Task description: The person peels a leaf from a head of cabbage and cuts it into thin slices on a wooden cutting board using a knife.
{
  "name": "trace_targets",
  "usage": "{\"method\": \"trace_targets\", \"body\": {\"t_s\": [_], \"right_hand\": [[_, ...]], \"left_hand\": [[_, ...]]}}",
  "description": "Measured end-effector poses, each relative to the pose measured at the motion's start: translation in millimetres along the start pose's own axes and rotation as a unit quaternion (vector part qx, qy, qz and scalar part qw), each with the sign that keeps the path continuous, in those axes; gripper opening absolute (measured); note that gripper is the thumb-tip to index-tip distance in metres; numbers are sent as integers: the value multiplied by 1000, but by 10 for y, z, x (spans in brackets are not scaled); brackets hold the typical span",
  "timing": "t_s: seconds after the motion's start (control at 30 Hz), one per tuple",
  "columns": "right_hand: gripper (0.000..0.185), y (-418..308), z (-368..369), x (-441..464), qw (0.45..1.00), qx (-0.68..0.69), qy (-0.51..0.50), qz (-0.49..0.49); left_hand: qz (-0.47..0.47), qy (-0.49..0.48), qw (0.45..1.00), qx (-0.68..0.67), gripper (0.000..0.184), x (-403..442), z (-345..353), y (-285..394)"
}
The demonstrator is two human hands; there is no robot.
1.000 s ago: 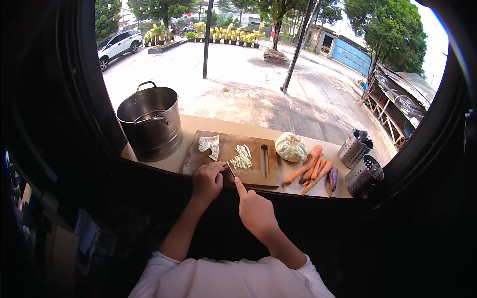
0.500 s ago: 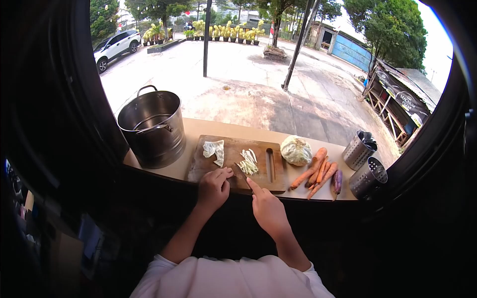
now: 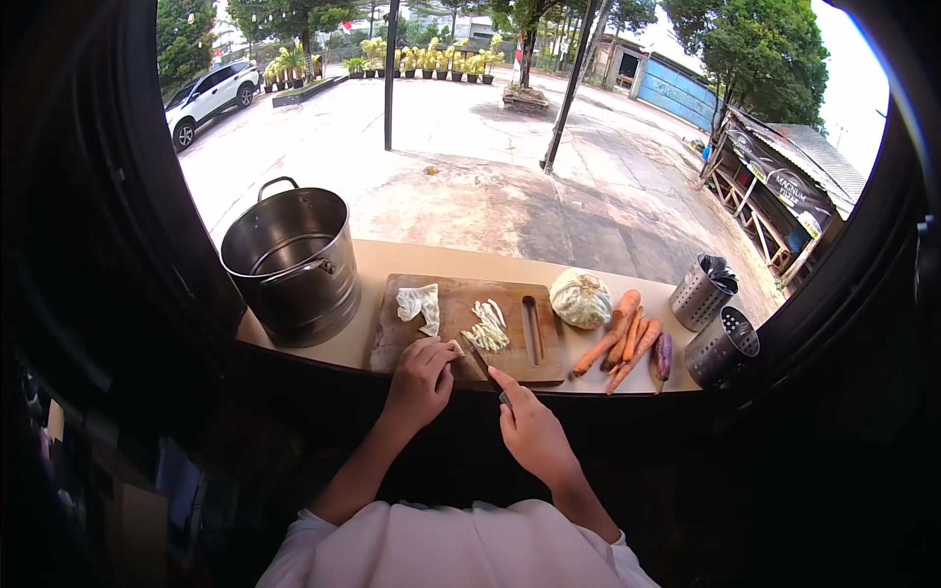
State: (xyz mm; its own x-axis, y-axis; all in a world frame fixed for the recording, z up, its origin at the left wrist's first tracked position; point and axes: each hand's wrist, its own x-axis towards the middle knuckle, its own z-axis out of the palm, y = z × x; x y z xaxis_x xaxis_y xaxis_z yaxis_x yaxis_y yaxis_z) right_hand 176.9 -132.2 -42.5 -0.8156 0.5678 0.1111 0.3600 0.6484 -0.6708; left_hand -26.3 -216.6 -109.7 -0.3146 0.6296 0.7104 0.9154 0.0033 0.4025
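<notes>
A wooden cutting board (image 3: 392, 343) lies on the counter. My right hand (image 3: 530, 421) is wrapped round the handle of a knife (image 3: 479, 361), its blade over the board. My left hand (image 3: 420, 380) rests with bent fingers at the board's front edge, pressing on a small pale piece (image 3: 457, 347) just left of the blade. Beyond the knife lies a pile of thin pale strips (image 3: 488, 327). A larger white cabbage leaf piece (image 3: 420, 305) sits on the board's left part. The whole cabbage (image 3: 580, 299) stands right of the board.
A large metal pot (image 3: 294, 274) stands at the left end of the counter (image 3: 431, 257). Right of the cabbage lie several carrots (image 3: 619, 338) and a purple vegetable (image 3: 664, 357). Two perforated metal holders (image 3: 698, 299) stand at the right end.
My right hand has moved slightly down and right with the knife, and the blade is now further from my left fingers. The small piece at my left fingertips shows more clearly. The view has shifted a little.
</notes>
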Motion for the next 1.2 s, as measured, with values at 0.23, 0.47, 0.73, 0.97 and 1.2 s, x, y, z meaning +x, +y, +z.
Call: {"method": "trace_targets", "body": {"t_s": [0.23,0.47,0.73,0.97,1.2], "right_hand": [[56,-72,43,-32,999,-52,-9,2],[58,-120,100,-59,994,-105,-15,2],[63,-191,141,-5,984,-177,-29,-7],[63,-80,208,282,980,-194,-18,-47],[57,-166,78,55,982,-184,-27,-13]], "left_hand": [[10,-17,1000,-1,23,-35,-54,-29],[17,-14,1000,5,26,-46,-42,-52],[8,-11,1000,1,25,-36,-37,-58],[16,-16,1000,14,23,-1,-75,-61],[21,-15,1000,9,23,23,-82,-76]]}}
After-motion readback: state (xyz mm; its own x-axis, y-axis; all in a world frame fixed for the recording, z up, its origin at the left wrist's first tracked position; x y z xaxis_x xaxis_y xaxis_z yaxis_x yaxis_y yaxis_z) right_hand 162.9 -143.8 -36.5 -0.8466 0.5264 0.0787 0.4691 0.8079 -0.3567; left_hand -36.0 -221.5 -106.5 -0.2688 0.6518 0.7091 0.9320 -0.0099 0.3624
